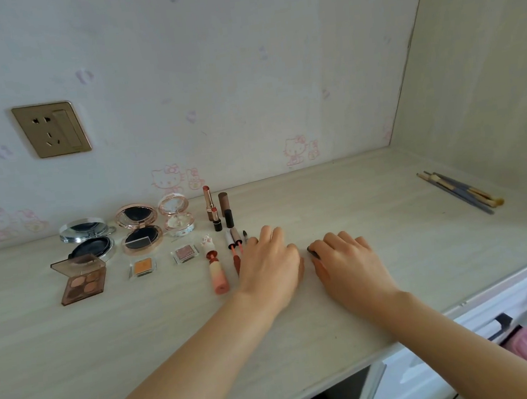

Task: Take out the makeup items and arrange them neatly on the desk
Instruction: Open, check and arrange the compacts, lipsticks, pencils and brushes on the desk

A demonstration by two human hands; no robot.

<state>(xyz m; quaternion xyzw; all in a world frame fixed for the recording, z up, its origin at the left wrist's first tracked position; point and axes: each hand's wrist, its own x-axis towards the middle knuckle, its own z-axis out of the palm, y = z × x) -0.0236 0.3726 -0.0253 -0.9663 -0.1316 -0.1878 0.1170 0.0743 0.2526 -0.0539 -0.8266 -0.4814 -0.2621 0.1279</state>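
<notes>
- The worktop [369,208] is a pale laminate with a faint wood grain, set against a wall papered with pink cartoon cats; a brass-coloured wall socket [51,129] sits on that wall at the left.
- The left hand [270,263] lies palm down with its fingers fairly straight, a relaxed, open grip holding nothing visible, resting over the lower ends of the lip gloss tubes [235,250].
- The right hand [347,260] lies just beside it, fingers curled down; its grip closes on a small dark-capped tube [314,254] with a reddish body, mostly hidden under the palm.
- A bundle of slim makeup brushes [462,191] lies well apart at the far right, handles dark and pale.
- A silver round compact [89,240] stands open, a dark cushion in its base.
- A rose-gold round compact [139,230] stands open beside it, mirror up.
- A clear round pot [177,215] stands open next to that.
- A square brown eyeshadow palette [83,279] lies open with four pans.
- A pink cat-topped tube [215,268] lies just left of the left hand.
- Two uncapped lipsticks [211,210] and their dark caps [226,209] stand behind.
- An orange single eyeshadow [143,266] and a pink glitter eyeshadow [185,253] sit in clear square cases.
</notes>
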